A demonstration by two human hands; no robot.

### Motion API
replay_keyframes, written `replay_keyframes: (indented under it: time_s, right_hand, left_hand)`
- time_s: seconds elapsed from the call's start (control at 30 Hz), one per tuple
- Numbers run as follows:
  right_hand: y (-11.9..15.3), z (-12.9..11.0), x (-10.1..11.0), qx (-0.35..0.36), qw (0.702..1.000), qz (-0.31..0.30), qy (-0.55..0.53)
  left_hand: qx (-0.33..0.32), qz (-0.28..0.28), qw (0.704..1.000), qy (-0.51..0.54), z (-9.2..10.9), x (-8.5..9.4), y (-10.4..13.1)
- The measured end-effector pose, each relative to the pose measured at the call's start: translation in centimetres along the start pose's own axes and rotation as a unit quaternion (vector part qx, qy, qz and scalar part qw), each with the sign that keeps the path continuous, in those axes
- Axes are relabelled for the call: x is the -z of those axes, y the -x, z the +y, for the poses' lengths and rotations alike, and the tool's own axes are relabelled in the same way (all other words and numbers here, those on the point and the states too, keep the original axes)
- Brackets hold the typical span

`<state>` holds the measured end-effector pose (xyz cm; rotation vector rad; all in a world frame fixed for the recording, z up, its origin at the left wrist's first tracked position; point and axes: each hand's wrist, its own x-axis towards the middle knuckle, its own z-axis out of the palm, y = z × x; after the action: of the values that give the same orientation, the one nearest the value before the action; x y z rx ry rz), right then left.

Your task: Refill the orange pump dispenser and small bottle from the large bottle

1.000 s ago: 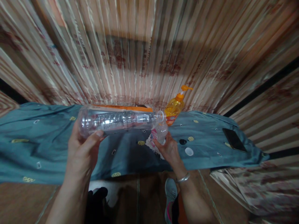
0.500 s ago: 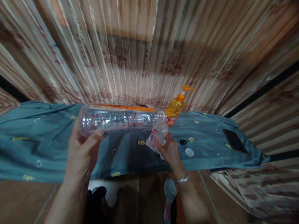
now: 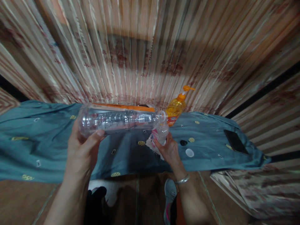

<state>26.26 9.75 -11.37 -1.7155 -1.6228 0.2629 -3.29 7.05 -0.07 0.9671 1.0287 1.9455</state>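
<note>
My left hand (image 3: pixel 85 145) is wrapped round the base of a large clear plastic bottle (image 3: pixel 119 120) with an orange-edged label. The bottle lies almost level in the air, its mouth pointing right. Below that mouth, my right hand (image 3: pixel 170 148) grips a small clear plastic bottle (image 3: pixel 160 132) with a pink and white label, standing roughly upright. The two bottle mouths meet or nearly meet; I cannot tell if they touch. A white cloth with a ragged edge (image 3: pixel 152 145) lies under the small bottle. Any liquid inside either bottle is hard to make out.
Behind the small bottle stands an orange pump bottle (image 3: pixel 175 109) of yellow liquid. A black cap (image 3: pixel 183 142), a white cap (image 3: pixel 189 152) and a dark phone (image 3: pixel 235 142) lie to the right on the teal cloth (image 3: pixel 131 159). A pleated curtain (image 3: pixel 140 62) hangs behind.
Almost nothing differs. The large bottle and my left hand have shifted very slightly; both hands keep their grips.
</note>
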Motion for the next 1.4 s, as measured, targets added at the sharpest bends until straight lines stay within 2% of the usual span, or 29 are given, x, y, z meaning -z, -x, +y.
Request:
replay_keyframes:
  time_s: [0.2, 0.43, 0.9, 1.17, 1.4]
  right_hand:
    - [-0.01, 0.25, -0.24, 0.001, 1.000, 0.005, 0.004]
    - [0.03, 0.21, -0.28, -0.002, 1.000, 0.003, 0.005]
    - [0.06, -0.06, -0.14, -0.008, 1.000, -0.001, 0.009]
    - [0.07, -0.05, -0.23, -0.006, 1.000, 0.001, 0.000]
    - [0.07, 0.04, -0.30, -0.005, 1.000, 0.003, 0.008]
  left_hand:
    - [-0.002, -0.011, 1.000, 0.002, 0.23, -0.22, 0.09]
    - [0.007, 0.012, 1.000, 0.010, 0.31, -0.52, 0.31]
    - [-0.003, 0.000, 1.000, -0.002, 0.21, -0.44, 0.36]
    - [-0.002, 0.021, 1.000, -0.007, 0.19, -0.68, 0.48]
    - [-0.005, -0.013, 1.000, -0.007, -0.15, 0.10, 0.17]
